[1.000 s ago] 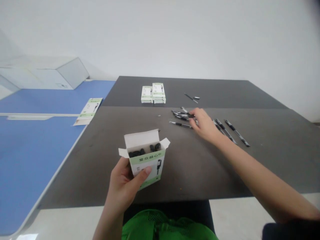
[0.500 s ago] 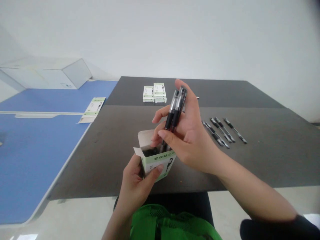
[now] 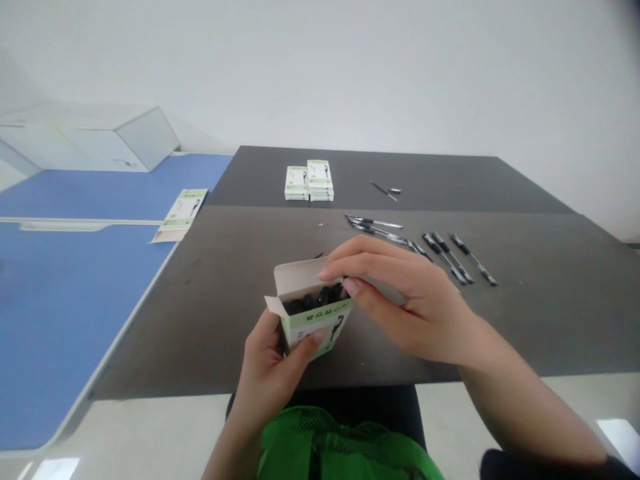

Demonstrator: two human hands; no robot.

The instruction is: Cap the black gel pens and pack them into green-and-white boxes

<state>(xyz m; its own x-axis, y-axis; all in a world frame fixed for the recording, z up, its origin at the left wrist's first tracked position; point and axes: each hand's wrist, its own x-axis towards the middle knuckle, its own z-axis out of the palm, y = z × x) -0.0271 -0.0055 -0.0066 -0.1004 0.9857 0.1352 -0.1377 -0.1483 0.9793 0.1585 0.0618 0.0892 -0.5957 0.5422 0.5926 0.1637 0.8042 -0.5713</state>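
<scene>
My left hand [image 3: 275, 373] is closed around a small white and green pen box [image 3: 320, 320], thumb across its printed front. The box is tilted and its top is open, with the flaps up. Inside, the dark ends of several pens [image 3: 320, 297] show close together. Over the right end of the opening is my right hand [image 3: 405, 293], its fingers stretched out and the thumb apart from them. Its fingertips are at the flap and the pen ends; no pen shows in its palm. Several loose pens [image 3: 473, 259] with black grips lie right of and beyond this hand.
Stacked pen boxes [image 3: 309, 180] stand at the back of the dark table [image 3: 200, 320]. Near them lie a thin pen part and a cap [image 3: 395, 191]. On the blue table [image 3: 75, 293] at left are a flattened pen box [image 3: 183, 212] and a large white carton [image 3: 95, 137].
The pens that my right hand held upright have gone down into the box. That hand has lowered and turned flatter over the opening. My left hand still holds the box.
</scene>
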